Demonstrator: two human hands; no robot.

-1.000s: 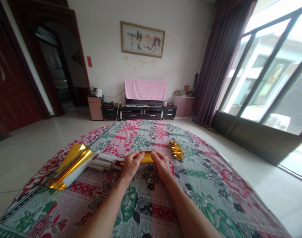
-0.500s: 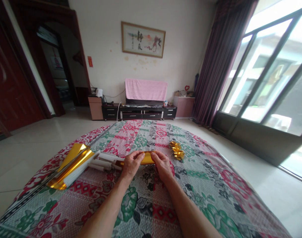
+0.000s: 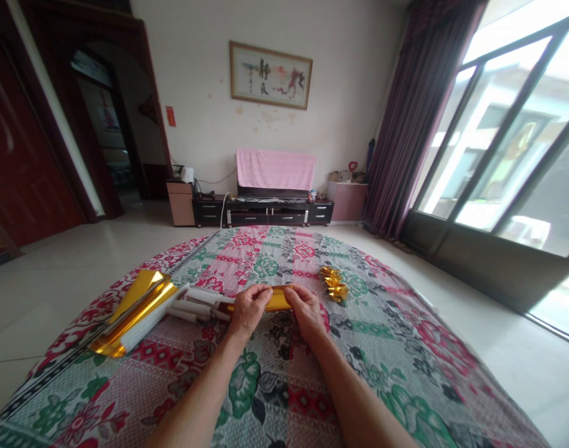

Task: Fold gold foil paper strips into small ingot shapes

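Note:
Between my two hands is a small strip of gold foil paper, held level above the patterned cloth. My left hand pinches its left end with thumb and fingers. At the other end my right hand is closed on the foil the same way. Left of my hands lie several white rolls and larger sheets of gold foil paper, partly curled. Beyond my right hand rest several folded gold foil pieces in a row.
A floral cloth covers the rounded surface before me. A low black TV cabinet stands by the far wall, with a pink cloth over the screen. Purple curtains and large windows are at the right.
Both hands keep their pinch on the gold foil strip in nearly the same place. The view has shifted very slightly; nothing else has visibly moved.

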